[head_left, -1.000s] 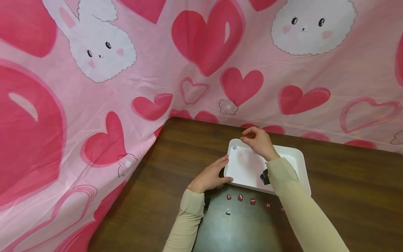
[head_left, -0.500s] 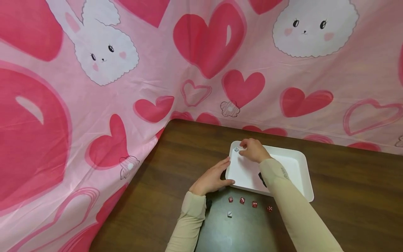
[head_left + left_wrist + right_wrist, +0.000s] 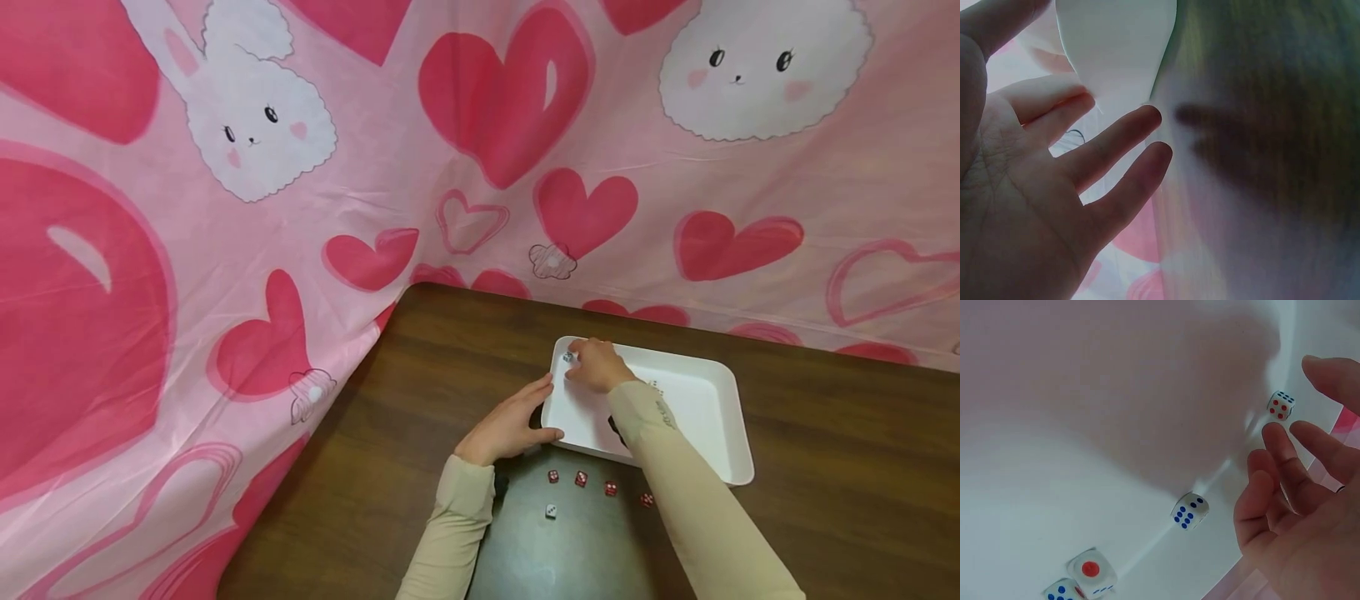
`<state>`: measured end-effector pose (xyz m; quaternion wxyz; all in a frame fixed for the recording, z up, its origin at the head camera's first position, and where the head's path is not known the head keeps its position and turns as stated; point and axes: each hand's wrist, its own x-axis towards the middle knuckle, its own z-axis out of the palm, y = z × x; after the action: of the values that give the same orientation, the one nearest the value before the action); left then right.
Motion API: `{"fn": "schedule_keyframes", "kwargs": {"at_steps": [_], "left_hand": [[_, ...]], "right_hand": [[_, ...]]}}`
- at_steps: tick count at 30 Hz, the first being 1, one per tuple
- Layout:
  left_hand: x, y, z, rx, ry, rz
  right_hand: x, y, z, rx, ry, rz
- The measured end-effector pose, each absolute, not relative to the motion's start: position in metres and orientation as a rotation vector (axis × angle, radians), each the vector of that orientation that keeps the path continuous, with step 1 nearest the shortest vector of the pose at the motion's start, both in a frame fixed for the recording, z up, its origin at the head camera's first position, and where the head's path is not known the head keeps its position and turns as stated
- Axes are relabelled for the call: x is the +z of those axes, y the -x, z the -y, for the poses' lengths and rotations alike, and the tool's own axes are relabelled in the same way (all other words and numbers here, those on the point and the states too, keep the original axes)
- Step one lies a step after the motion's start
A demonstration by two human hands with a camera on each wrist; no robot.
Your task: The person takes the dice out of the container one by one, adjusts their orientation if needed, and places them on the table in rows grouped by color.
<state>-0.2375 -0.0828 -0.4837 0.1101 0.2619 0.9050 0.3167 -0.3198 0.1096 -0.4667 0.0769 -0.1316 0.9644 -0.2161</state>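
In the head view a white tray (image 3: pixel 705 417) lies on the table. My left hand (image 3: pixel 506 422) rests against its left end, thumb at the near rim and fingers extended along the side. My right hand (image 3: pixel 600 367) is low inside the tray, by the far left corner. There a white die (image 3: pixel 1280 405) sits between the spread thumb and forefinger, apart from both in the right wrist view. Another white die (image 3: pixel 1190 511) lies along the tray wall, with a one-pip die (image 3: pixel 1091 573) and a partly cropped die (image 3: pixel 1063 590) farther along.
Several red dice, among them a leftmost red die (image 3: pixel 552 477), stand in a row in front of the tray. Nearer me is a single white die (image 3: pixel 551 512). Pink heart-patterned cloth (image 3: pixel 360 167) hangs behind and left of the brown table (image 3: pixel 375 433).
My right hand has come down from above the tray's far rim to the die in the far left corner. My left hand has kept its place at the tray's end.
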Motion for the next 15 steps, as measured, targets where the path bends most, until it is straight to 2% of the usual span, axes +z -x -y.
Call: {"fn": "schedule_keyframes", "kwargs": {"at_steps": [15], "left_hand": [[-0.483,0.2363,0.0854,0.937,-0.739,-2.653]], "right_hand": [[-0.4702,0.3164,-0.1013,-0.656,0.28,-2.862]]}}
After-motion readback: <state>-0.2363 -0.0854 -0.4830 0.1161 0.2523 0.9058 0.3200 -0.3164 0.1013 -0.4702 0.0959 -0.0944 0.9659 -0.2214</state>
